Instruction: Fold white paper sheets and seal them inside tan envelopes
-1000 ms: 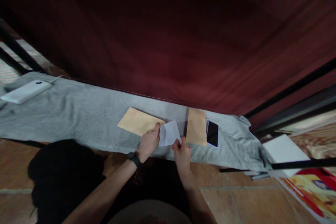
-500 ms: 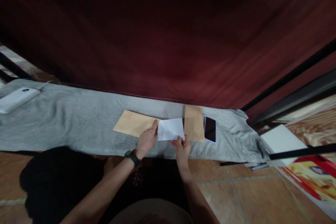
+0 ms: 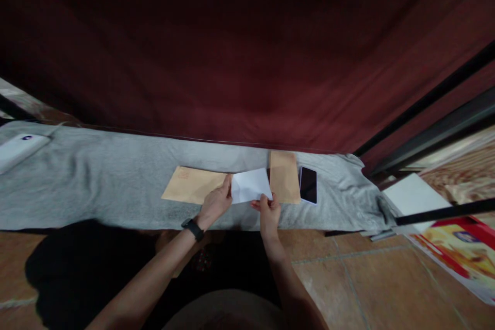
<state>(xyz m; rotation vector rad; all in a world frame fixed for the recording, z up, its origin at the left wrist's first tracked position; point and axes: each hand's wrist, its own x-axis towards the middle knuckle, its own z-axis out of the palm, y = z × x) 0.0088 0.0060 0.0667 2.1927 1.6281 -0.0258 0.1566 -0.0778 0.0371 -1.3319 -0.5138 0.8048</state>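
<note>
A folded sheet of white paper (image 3: 250, 184) lies between my hands, its left edge at the right end of a tan envelope (image 3: 191, 185). My left hand (image 3: 215, 201), with a dark watch on the wrist, grips that end of the envelope. Whether the paper's edge is inside the envelope cannot be made out. My right hand (image 3: 269, 212) pinches the paper's lower right corner between thumb and fingers. Just right of the paper, a second tan envelope (image 3: 284, 178) lies upright on the grey cloth (image 3: 127, 180).
A phone (image 3: 308, 185) with a dark screen lies beside the second envelope. At the far left rests a white device (image 3: 21, 150) with a cord. Behind the cloth hangs a dark red curtain (image 3: 247, 77). Black metal bars (image 3: 444, 214) and a red-and-yellow box (image 3: 460, 247) are at the right.
The view has shifted slightly. The paper is tilted a little more, its right side raised, and both hands keep their hold.
</note>
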